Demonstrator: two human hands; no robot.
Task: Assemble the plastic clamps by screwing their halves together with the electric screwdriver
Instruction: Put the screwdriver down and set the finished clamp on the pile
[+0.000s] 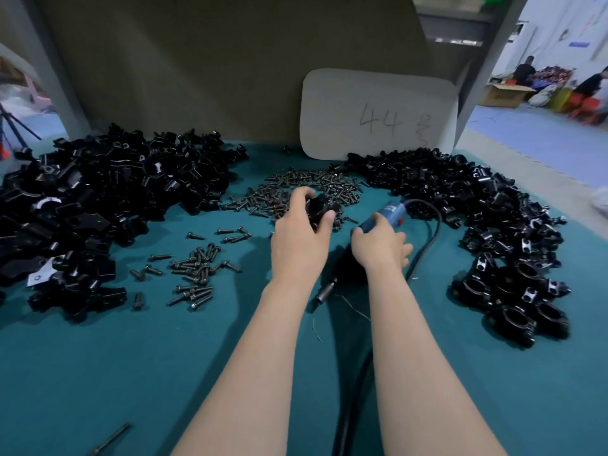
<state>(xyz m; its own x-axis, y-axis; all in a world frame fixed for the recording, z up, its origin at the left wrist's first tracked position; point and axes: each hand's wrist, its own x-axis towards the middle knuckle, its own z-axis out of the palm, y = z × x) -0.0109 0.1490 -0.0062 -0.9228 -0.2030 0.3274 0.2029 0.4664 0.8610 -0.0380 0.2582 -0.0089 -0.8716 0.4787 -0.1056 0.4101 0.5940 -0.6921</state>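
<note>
The left hand (301,232) grips a black clamp (320,207) over the screw pile (309,189) and the right hand (378,248) grips the electric screwdriver (390,213) just beside it above the bench (131,373); misaligned halves risk a cross-threaded screw, and the trailing cable (434,232) may sweep loose screws away

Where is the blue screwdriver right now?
Head view, right of centre: the right hand grips the blue screwdriver over the green table, between the screw pile and the right-side heap of clamps.
</note>
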